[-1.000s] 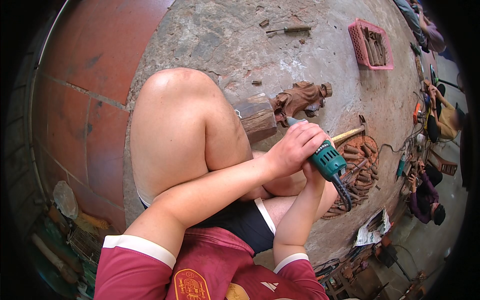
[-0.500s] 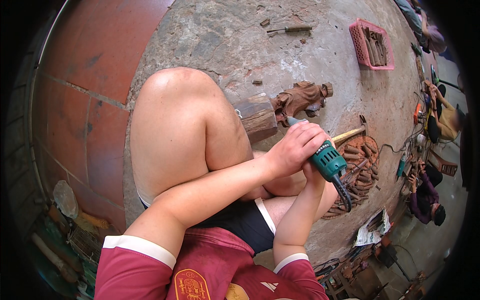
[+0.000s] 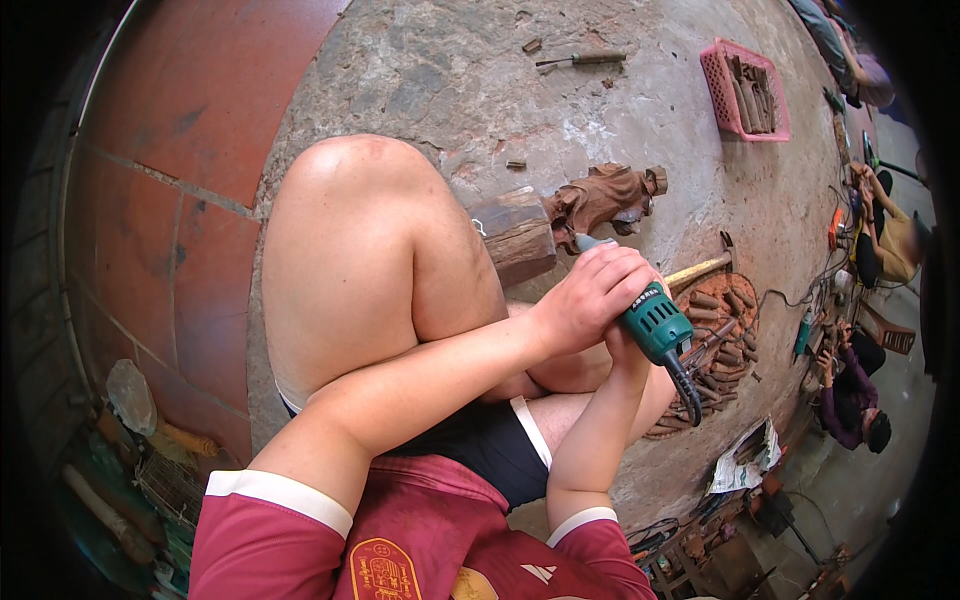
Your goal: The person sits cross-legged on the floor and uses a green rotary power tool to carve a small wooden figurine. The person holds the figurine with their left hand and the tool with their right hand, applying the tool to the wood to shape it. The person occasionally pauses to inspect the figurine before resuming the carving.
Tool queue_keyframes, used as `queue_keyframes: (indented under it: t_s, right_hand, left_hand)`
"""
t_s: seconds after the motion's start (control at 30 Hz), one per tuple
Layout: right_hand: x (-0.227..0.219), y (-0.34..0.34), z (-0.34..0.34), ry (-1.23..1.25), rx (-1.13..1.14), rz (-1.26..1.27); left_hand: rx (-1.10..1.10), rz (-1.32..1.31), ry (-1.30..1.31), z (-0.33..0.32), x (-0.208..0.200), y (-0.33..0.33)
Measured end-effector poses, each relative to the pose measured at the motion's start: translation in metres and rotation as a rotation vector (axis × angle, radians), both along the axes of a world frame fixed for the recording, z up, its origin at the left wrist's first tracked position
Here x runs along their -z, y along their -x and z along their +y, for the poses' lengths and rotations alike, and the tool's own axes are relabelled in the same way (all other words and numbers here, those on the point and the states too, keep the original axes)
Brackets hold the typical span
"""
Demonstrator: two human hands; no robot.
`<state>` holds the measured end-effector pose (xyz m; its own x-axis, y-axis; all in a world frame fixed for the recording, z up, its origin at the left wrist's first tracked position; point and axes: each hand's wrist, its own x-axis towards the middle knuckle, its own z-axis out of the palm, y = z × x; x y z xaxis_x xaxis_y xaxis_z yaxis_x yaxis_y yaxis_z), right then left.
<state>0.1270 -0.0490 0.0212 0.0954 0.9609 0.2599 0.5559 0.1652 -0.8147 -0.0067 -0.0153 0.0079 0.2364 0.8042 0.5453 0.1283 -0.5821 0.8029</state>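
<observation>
A green rotary tool [image 3: 657, 325] with a black cord slants from my hands toward a carved wooden figure [image 3: 605, 200]. My left hand [image 3: 592, 292] is closed over the tool's front part. Beneath it, my right hand [image 3: 622, 343] closes against the tool, its fingers mostly hidden. The tool's grey nose points at the lower edge of the carving, and I cannot make out its bit. The figure lies on its side, joined to an uncarved wood block [image 3: 512, 232] beside my bent knee.
Right of my hands, a yellow-handled hammer [image 3: 697, 268] lies by a round heap of wooden-handled chisels [image 3: 715, 360]. Farther off are a pink basket [image 3: 746, 92] of wooden pieces and a single chisel [image 3: 585, 59]. Several people sit at the far right among cords.
Almost nothing differs: both hands and the rotary tool keep their place against the carving. The view has shifted very slightly.
</observation>
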Motion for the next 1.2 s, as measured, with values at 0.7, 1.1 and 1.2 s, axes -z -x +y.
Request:
queue_keyframes:
  t_s: [0.7, 1.1, 1.2]
  right_hand:
    - [0.0016, -0.0029, -0.0035, 0.032, 0.033, -0.004]
    - [0.0027, -0.0012, -0.0019, 0.017, 0.031, -0.013]
    - [0.0049, -0.0019, -0.0013, 0.003, 0.03, -0.027]
  left_hand:
    - [-0.012, -0.012, -0.003, 0.0023, -0.0011, -0.0028]
    - [-0.006, -0.011, 0.002, 0.0019, 0.0003, -0.0012]
    - [-0.005, -0.009, 0.002, 0.0019, 0.0006, -0.001]
